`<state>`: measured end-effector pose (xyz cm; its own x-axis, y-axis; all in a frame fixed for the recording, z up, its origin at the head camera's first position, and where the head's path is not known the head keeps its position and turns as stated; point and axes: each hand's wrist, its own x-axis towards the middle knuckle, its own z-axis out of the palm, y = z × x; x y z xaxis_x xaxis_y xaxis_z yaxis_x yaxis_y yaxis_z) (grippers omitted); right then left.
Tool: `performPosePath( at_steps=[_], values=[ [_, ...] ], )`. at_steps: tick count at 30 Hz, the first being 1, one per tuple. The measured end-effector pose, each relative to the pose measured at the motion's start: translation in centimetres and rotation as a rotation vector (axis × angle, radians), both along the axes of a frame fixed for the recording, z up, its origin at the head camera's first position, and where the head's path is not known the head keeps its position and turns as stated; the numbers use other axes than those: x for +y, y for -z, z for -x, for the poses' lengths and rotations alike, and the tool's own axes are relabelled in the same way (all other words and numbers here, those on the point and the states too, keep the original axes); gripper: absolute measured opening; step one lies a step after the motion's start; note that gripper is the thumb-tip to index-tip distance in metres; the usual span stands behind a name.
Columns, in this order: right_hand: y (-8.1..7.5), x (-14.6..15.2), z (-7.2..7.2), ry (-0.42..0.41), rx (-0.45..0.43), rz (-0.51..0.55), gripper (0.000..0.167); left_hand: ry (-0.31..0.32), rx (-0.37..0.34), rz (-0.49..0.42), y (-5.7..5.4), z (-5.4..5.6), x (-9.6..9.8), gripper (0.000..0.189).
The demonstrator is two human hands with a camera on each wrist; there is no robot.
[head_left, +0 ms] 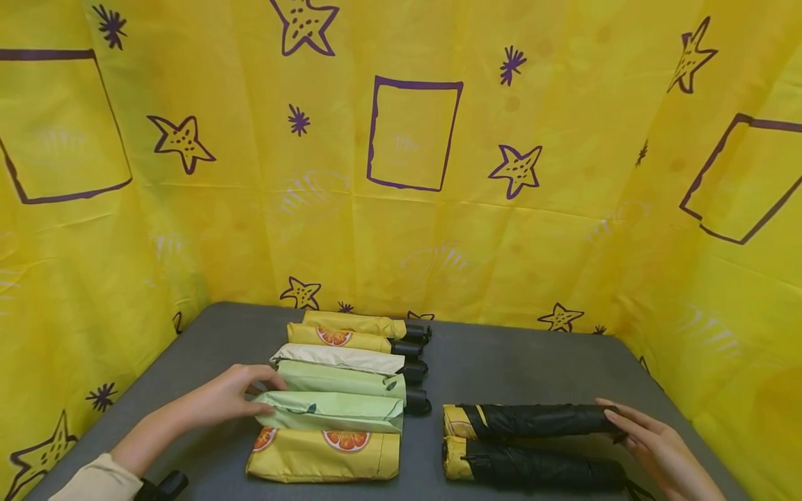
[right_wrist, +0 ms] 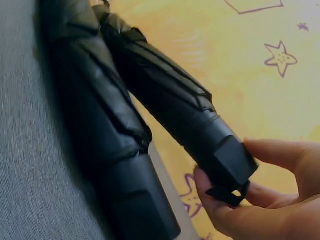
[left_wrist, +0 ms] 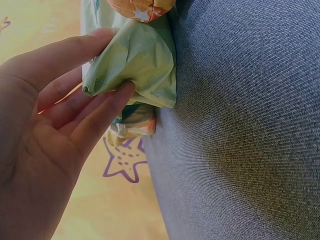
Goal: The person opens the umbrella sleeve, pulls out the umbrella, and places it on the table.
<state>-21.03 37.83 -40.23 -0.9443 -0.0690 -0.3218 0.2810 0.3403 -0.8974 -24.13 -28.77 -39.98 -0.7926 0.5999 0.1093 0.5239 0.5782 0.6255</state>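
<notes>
In the head view, my left hand [head_left: 234, 391] is at the left end of a light green umbrella sleeve [head_left: 338, 412] with small leaf prints. Thumb and fingers pinch its crumpled fabric end [left_wrist: 145, 60] in the left wrist view. No handle shows on this sleeve. Over on the right, my right hand [head_left: 654, 440] holds the handle end of a folded black umbrella [head_left: 545, 420], whose far end shows yellow printed fabric. The right wrist view has thumb and fingers gripping its black handle [right_wrist: 230, 160]. A second folded black umbrella [head_left: 545, 467] lies in front of it, nearer me.
A yellow sleeve with orange slices [head_left: 326, 456] lies in front of the green one. Behind are sleeved umbrellas with black handles: green [head_left: 338, 377], cream [head_left: 344, 358], orange-printed yellow [head_left: 366, 341] and plain yellow [head_left: 351, 322]. The grey table [head_left: 501, 362] meets yellow curtains [head_left: 413, 229].
</notes>
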Motion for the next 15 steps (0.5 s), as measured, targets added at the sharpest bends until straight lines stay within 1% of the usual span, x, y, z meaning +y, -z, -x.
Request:
performPosePath(
  at_steps=[4, 9, 11, 13, 14, 15],
  values=[
    [0.0, -0.2, -0.1, -0.019, -0.009, -0.098, 0.06, 0.007, 0.022, 0.006, 0.0, 0.1, 0.0, 0.032],
    [0.5, -0.5, 0.4, -0.037, -0.028, -0.177, 0.068, 0.015, 0.033, 0.005, 0.1, 0.1, -0.1, 0.032],
    [0.9, -0.4, 0.6, -0.052, -0.032, -0.185, 0.066, 0.016, 0.033, 0.006, 0.1, 0.1, -0.1, 0.032],
    [1.3, -0.2, 0.8, -0.068, -0.03, -0.167, 0.062, 0.017, 0.032, 0.006, 0.1, 0.1, -0.1, 0.031],
    [1.5, -0.1, 0.8, -0.081, -0.021, -0.153, 0.058, 0.017, 0.033, 0.006, 0.1, 0.1, -0.1, 0.031],
    [1.7, 0.1, 0.9, -0.1, -0.02, -0.114, 0.054, 0.017, 0.033, 0.006, 0.1, 0.1, -0.1, 0.031]
  ],
)
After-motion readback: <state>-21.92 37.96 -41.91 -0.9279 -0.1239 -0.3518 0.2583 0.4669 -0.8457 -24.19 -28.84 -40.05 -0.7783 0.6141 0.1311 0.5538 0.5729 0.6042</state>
